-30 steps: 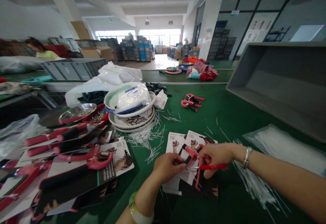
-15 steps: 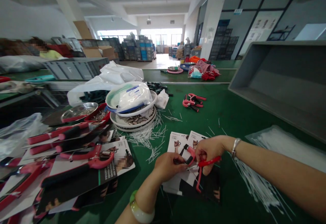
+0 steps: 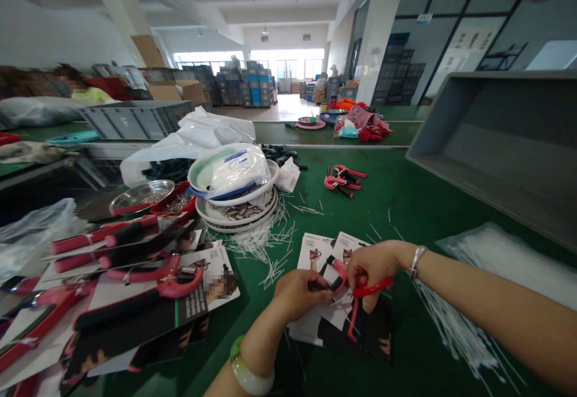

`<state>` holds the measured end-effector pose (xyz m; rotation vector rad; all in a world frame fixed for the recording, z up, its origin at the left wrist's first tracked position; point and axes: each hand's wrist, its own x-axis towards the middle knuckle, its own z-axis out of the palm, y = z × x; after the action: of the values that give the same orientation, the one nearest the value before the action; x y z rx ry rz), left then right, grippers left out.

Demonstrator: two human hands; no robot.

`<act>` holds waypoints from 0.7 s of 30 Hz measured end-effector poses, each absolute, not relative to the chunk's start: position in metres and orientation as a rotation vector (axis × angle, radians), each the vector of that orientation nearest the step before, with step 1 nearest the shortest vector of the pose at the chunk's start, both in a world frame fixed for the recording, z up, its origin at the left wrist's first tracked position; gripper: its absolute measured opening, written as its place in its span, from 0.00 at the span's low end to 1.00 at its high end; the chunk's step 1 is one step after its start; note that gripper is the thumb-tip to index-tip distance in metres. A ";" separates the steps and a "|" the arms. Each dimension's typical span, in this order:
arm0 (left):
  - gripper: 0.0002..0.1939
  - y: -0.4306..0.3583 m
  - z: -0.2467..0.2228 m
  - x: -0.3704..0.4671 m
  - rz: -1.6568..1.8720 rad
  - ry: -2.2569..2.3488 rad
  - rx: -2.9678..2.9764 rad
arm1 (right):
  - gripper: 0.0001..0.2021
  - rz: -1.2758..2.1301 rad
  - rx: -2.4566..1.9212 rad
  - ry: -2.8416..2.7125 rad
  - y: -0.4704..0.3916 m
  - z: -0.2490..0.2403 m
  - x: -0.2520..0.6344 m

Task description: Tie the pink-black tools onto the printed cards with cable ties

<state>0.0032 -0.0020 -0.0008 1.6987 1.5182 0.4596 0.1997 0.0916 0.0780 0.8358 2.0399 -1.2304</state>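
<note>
My right hand (image 3: 372,267) is closed on red-handled cutters (image 3: 373,287), whose jaws point left toward my left hand. Fingers pinched, my left hand (image 3: 300,293) is at a small pink clamp (image 3: 339,272) with black tips; what exactly its fingertips grip is too small to tell. Under both hands lie printed cards (image 3: 311,246), white at the top and black lower down. A thin pink handle or bar (image 3: 353,322) shows below the cutters, over the black part.
Carded pink clamps (image 3: 180,286) are piled at the left. Stacked plates (image 3: 237,213) stand behind, beside scattered white tie pieces (image 3: 256,243). Loose pink clamps (image 3: 345,179) lie farther back. White ties (image 3: 464,331) and a grey bin (image 3: 496,138) are at the right. A person (image 3: 92,95) is far left.
The cutters' handles have opened or shifted slightly in my right hand. My left hand has hardly moved, and the whole view has shifted a little.
</note>
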 end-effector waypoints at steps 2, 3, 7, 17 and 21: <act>0.16 -0.002 -0.001 0.003 0.460 1.512 1.700 | 0.25 -1.231 0.822 2.074 0.091 0.076 0.201; 0.16 -0.002 -0.001 0.003 0.462 1.510 1.699 | 0.25 -1.236 0.822 2.078 0.091 0.075 0.202; 0.17 -0.002 -0.005 0.003 0.484 1.510 1.693 | 0.25 -1.336 0.842 2.064 0.089 0.069 0.208; 0.18 -0.004 -0.004 0.001 0.485 1.477 1.857 | 0.24 -1.564 1.007 2.086 0.073 0.072 0.251; 0.17 -0.008 0.004 0.008 0.463 1.596 2.051 | 0.22 -1.337 1.551 2.400 0.057 0.077 0.322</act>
<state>0.0081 -0.0084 0.0036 2.0508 1.5960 0.4626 0.3216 0.0571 0.0774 1.5509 2.3998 -1.3373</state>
